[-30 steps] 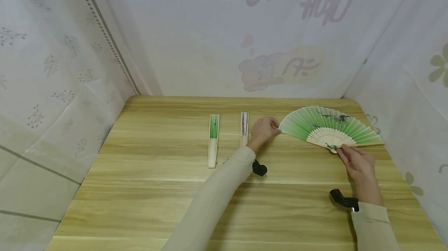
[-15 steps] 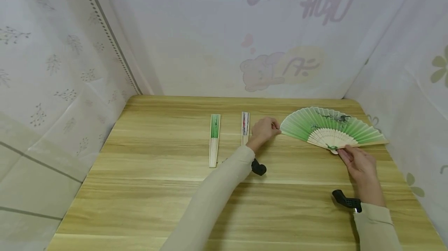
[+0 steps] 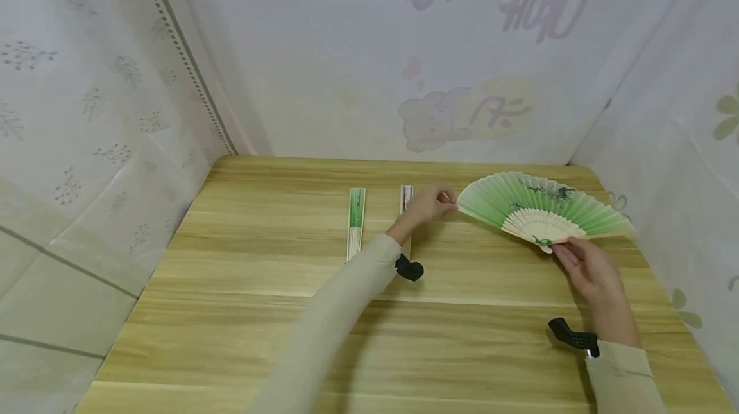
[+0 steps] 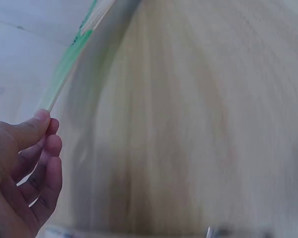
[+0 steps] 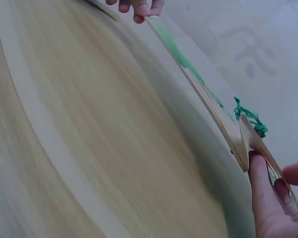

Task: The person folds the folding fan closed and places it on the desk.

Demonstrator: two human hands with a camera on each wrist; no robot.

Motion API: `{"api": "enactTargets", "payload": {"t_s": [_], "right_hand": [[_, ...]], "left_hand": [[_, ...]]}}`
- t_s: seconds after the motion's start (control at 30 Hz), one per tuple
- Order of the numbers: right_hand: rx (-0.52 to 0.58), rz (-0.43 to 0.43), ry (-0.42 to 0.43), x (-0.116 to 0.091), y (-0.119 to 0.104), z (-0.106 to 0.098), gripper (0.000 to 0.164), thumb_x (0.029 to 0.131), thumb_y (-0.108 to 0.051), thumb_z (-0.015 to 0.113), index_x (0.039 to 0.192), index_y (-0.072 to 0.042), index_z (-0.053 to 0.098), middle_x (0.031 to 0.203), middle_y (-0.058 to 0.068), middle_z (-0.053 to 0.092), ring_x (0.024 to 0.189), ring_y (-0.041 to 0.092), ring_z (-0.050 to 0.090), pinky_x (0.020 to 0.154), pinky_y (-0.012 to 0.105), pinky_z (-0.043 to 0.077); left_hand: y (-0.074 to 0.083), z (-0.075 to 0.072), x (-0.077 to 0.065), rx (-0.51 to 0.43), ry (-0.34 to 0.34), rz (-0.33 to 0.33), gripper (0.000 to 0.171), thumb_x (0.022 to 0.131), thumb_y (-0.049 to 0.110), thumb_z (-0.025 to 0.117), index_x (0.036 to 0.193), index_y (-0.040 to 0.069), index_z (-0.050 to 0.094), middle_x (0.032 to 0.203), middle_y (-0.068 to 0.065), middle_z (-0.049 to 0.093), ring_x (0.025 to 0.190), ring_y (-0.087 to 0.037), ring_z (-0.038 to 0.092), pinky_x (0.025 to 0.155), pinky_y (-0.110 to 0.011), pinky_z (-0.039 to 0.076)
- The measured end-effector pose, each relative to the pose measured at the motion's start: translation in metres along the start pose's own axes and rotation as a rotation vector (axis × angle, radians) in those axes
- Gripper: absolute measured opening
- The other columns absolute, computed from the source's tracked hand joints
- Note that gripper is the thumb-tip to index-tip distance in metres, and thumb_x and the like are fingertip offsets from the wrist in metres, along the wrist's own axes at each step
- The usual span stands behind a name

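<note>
A green folding fan (image 3: 491,199) with pale wooden ribs and a dark painted branch is spread open at the right of the head view. My left hand (image 3: 428,204) pinches the tip of its left outer rib between thumb and forefinger, as the left wrist view also shows. Near the pivot, my right hand (image 3: 594,273) grips the right outer rib, fingers beneath and thumb above. In the right wrist view, a green knotted cord (image 5: 251,118) hangs at the pivot, and the fan is raised off the table with its shadow below.
Two folded fans lie on the wooden table (image 3: 260,260): a green one (image 3: 356,208) and a white one (image 3: 407,193) with a red and dark print, partly covered by the left arm. Patterned cloth (image 3: 323,67) hangs behind the table and at both sides.
The open fan has lifted slightly, its left end raised and shifted a little left with my left hand. The left forearm now covers the lower end of the folded green fan.
</note>
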State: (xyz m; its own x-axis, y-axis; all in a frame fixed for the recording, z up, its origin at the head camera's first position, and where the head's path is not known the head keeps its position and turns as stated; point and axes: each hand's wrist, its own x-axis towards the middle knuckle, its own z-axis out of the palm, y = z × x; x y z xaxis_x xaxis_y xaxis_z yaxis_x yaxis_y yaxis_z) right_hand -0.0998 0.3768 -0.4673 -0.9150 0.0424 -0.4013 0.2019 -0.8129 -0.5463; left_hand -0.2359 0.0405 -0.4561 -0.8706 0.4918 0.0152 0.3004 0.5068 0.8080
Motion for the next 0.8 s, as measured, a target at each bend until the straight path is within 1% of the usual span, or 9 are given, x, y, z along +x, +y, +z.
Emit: {"api": "enactTargets", "payload": {"t_s": [0.1, 0.17, 0.23, 0.3, 0.4, 0.5, 0.57, 0.67, 0.8], "right_hand": [[-0.007, -0.002, -0.098, 0.000, 0.006, 0.010, 0.019, 0.103, 0.010, 0.046, 0.104, 0.005, 0.065, 0.103, 0.023, 0.067, 0.099, 0.032, 0.069, 0.100, 0.034, 0.047], [-0.009, -0.013, -0.157, 0.000, 0.013, 0.018, 0.021, 0.103, 0.012, 0.044, 0.103, 0.009, 0.065, 0.103, 0.025, 0.067, 0.098, 0.033, 0.069, 0.099, 0.035, 0.048], [-0.022, -0.021, -0.213, 0.001, 0.020, 0.026, 0.022, 0.104, 0.012, 0.043, 0.102, 0.012, 0.064, 0.102, 0.026, 0.068, 0.097, 0.033, 0.070, 0.098, 0.035, 0.049], [-0.046, -0.025, -0.260, 0.003, 0.029, 0.036, 0.021, 0.104, 0.012, 0.042, 0.101, 0.014, 0.063, 0.101, 0.026, 0.068, 0.096, 0.032, 0.071, 0.097, 0.035, 0.050], [-0.109, -0.021, -0.316, 0.007, 0.042, 0.050, 0.023, 0.105, 0.010, 0.042, 0.102, 0.014, 0.064, 0.100, 0.025, 0.069, 0.096, 0.031, 0.071, 0.095, 0.035, 0.050], [-0.165, -0.020, -0.356, 0.010, 0.057, 0.062, 0.022, 0.105, 0.010, 0.042, 0.106, 0.012, 0.064, 0.101, 0.025, 0.068, 0.097, 0.032, 0.071, 0.095, 0.035, 0.051], [-0.192, -0.015, -0.377, 0.012, 0.067, 0.071, 0.022, 0.106, 0.010, 0.042, 0.108, 0.011, 0.064, 0.102, 0.024, 0.068, 0.098, 0.031, 0.071, 0.095, 0.036, 0.050], [-0.247, -0.004, -0.396, 0.015, 0.081, 0.083, 0.021, 0.105, 0.008, 0.044, 0.109, 0.010, 0.065, 0.103, 0.022, 0.068, 0.098, 0.030, 0.071, 0.096, 0.036, 0.050], [-0.345, 0.000, -0.412, 0.018, 0.100, 0.099, 0.020, 0.105, 0.006, 0.047, 0.110, 0.007, 0.067, 0.106, 0.019, 0.067, 0.101, 0.029, 0.070, 0.097, 0.037, 0.050]], "left_hand": [[-0.007, -0.017, -0.007, -0.068, 0.003, 0.016, 0.007, 0.097, 0.011, 0.073, 0.096, 0.007, 0.069, 0.087, -0.003, 0.069, 0.078, -0.015, 0.066, 0.062, -0.023, 0.049], [-0.012, -0.029, -0.013, -0.114, 0.014, 0.026, 0.006, 0.097, 0.009, 0.072, 0.097, 0.004, 0.068, 0.088, -0.005, 0.069, 0.080, -0.019, 0.067, 0.061, -0.024, 0.050], [-0.017, -0.042, -0.020, -0.153, 0.030, 0.054, 0.006, 0.097, 0.006, 0.071, 0.099, 0.001, 0.068, 0.091, -0.008, 0.068, 0.084, -0.023, 0.066, 0.063, -0.026, 0.051], [-0.022, -0.055, -0.029, -0.189, 0.049, 0.082, 0.007, 0.097, 0.003, 0.069, 0.101, -0.003, 0.068, 0.095, -0.012, 0.068, 0.087, -0.029, 0.066, 0.066, -0.030, 0.054], [-0.031, -0.075, -0.045, -0.207, 0.082, 0.102, 0.009, 0.097, 0.002, 0.068, 0.103, -0.004, 0.067, 0.098, -0.015, 0.068, 0.090, -0.034, 0.067, 0.068, -0.035, 0.056], [-0.039, -0.094, -0.063, -0.229, 0.112, 0.095, 0.009, 0.097, 0.003, 0.069, 0.104, -0.004, 0.067, 0.098, -0.016, 0.068, 0.089, -0.043, 0.067, 0.069, -0.040, 0.057], [-0.045, -0.106, -0.077, -0.232, 0.134, 0.090, 0.010, 0.098, 0.004, 0.069, 0.105, -0.002, 0.067, 0.099, -0.014, 0.068, 0.090, -0.045, 0.066, 0.069, -0.041, 0.057], [-0.054, -0.123, -0.099, -0.255, 0.174, 0.066, 0.011, 0.098, 0.006, 0.069, 0.107, 0.000, 0.068, 0.100, -0.013, 0.068, 0.088, -0.048, 0.065, 0.070, -0.045, 0.056], [-0.064, -0.141, -0.127, -0.291, 0.232, 0.014, 0.012, 0.098, 0.007, 0.070, 0.108, 0.002, 0.068, 0.101, -0.012, 0.068, 0.087, -0.050, 0.065, 0.073, -0.055, 0.055]]}}
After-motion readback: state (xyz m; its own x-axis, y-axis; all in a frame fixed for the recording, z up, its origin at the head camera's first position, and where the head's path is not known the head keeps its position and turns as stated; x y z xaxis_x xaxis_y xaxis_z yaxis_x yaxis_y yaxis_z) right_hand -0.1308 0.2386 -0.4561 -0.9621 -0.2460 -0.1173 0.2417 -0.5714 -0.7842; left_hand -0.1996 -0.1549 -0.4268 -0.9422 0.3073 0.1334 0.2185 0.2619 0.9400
